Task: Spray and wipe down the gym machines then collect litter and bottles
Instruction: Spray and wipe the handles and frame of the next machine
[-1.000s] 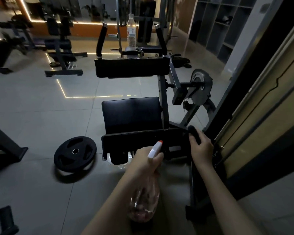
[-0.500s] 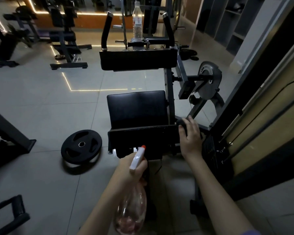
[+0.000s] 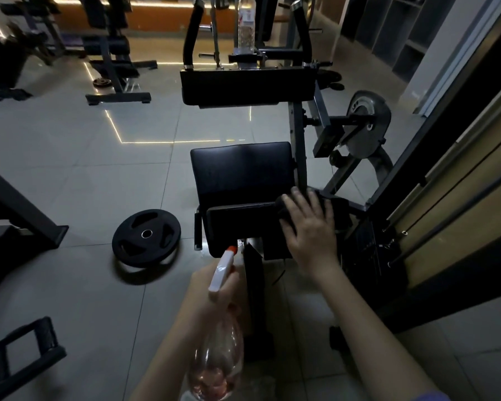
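left hand [image 3: 211,287] gripping a clear spray bottle [image 3: 217,363] low in front of the gym machine [image 3: 243,172], right hand [image 3: 308,230] spread flat on a dark cloth [image 3: 284,208] against the lower pad, water bottle [image 3: 246,23] upright on the machine's far frame, weight plate [image 3: 146,237] on the floor to the left

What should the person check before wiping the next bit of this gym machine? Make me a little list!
1. Dark cloth under the right hand, pressed flat on the near pad: ok.
2. Spray bottle gripped in the left hand, nozzle aimed at the machine: ok.
3. Liquid in the bottle: ok, some pinkish fluid shows.
4. Near pad already sprayed: cannot tell, too dark.
5. Water bottle on the machine's top collected: not ok.
6. Weight plate clear of feet: cannot tell.
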`<state>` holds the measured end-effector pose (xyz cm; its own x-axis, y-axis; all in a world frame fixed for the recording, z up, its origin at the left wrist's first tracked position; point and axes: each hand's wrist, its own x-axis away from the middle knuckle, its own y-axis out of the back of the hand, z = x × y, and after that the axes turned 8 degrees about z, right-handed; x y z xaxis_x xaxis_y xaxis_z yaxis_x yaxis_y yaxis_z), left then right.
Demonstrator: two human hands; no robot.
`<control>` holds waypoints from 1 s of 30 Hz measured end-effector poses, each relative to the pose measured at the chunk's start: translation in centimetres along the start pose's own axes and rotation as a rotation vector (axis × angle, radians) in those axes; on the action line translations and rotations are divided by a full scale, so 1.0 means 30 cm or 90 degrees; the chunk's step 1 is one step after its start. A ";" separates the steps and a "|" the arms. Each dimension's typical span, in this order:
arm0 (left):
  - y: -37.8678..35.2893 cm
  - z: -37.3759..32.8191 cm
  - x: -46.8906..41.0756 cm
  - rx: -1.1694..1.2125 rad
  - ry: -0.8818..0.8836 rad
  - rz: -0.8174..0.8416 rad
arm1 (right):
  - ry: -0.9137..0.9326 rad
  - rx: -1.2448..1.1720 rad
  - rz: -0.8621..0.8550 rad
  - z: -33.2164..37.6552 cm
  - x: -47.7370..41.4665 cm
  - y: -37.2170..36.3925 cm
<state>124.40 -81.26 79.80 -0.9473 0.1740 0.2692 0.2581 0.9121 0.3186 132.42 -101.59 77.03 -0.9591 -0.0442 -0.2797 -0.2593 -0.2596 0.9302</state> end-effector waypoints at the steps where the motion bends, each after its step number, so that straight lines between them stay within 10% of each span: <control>1: 0.008 0.005 -0.001 0.007 0.010 0.005 | -0.035 0.008 -0.006 -0.033 0.002 0.010; 6: 0.070 0.032 0.004 0.029 0.004 0.001 | -0.177 -0.074 -0.006 0.046 0.011 -0.016; 30: 0.175 -0.004 0.095 0.046 0.015 -0.128 | 0.307 0.034 -0.007 0.322 -0.039 -0.102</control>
<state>123.07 -76.03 82.35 -0.9734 -0.0217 0.2282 0.0497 0.9520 0.3021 133.24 -91.43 76.82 -0.7977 -0.4867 -0.3559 -0.2863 -0.2137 0.9340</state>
